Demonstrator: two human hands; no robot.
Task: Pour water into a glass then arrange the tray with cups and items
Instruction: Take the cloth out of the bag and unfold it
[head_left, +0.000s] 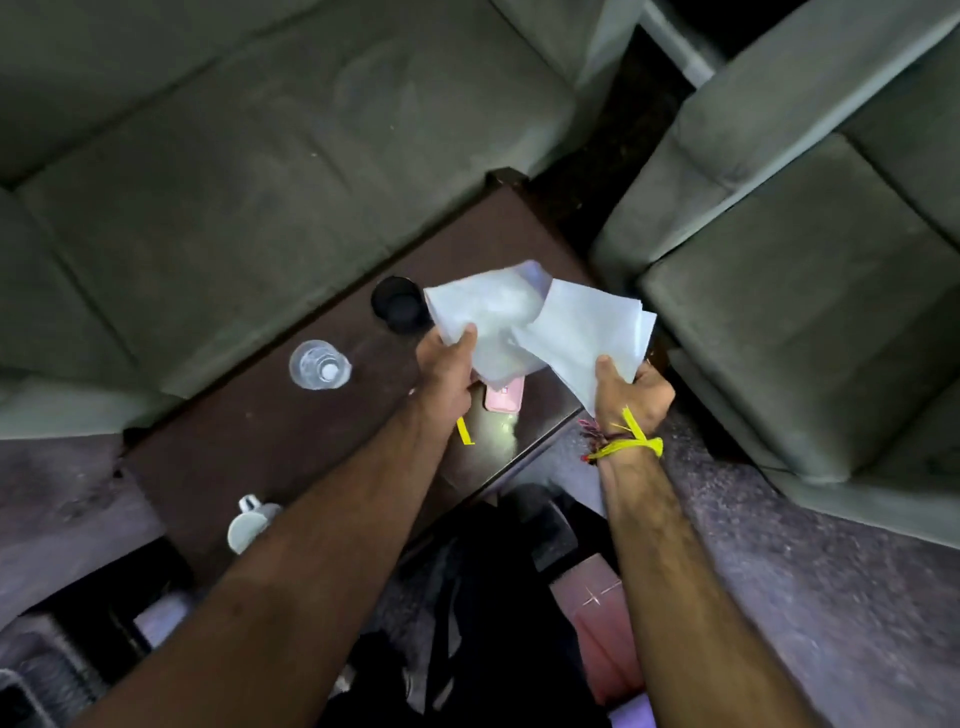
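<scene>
Head view: the left hand (451, 364) has its grip pinched shut on one white paper sheet (483, 312), the right hand (631, 389) likewise closed on a second sheet (582, 332), both raised above the dark bench (270, 431) with forearms stretched forward; beneath them lies a pink phone (506, 397); farther left stand a clear glass (318, 365) and a black cup (397, 304), a bottle (249, 522) nearer; no tray shows, so arranging seems largely undone; whether the glass holds water I cannot tell.

Both bare arms stretched forward, left hand (451, 364) and right hand (631, 392) raised, fingers closed in pinch, threads on the right wrist
</scene>
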